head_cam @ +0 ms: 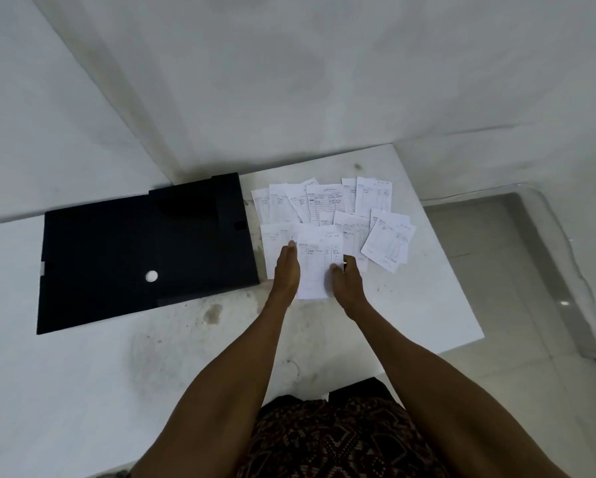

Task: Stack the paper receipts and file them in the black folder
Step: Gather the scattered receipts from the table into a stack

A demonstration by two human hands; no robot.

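Note:
Several white paper receipts (pixel 331 205) lie spread and overlapping on the white table, right of a closed black folder (pixel 141 253). The nearest receipt (pixel 315 267) sits between my hands. My left hand (pixel 286 270) lies flat with fingers extended along that receipt's left edge, partly on the sheet beside it. My right hand (pixel 346 281) pinches the receipt's right edge between thumb and fingers. The folder lies flat, a white round hole in its cover near the front.
The white table (pixel 427 305) ends at its right edge, with grey floor beyond. A white wall rises behind the folder and receipts. Dark smudges mark the tabletop in front of the folder. My patterned clothing shows at the bottom.

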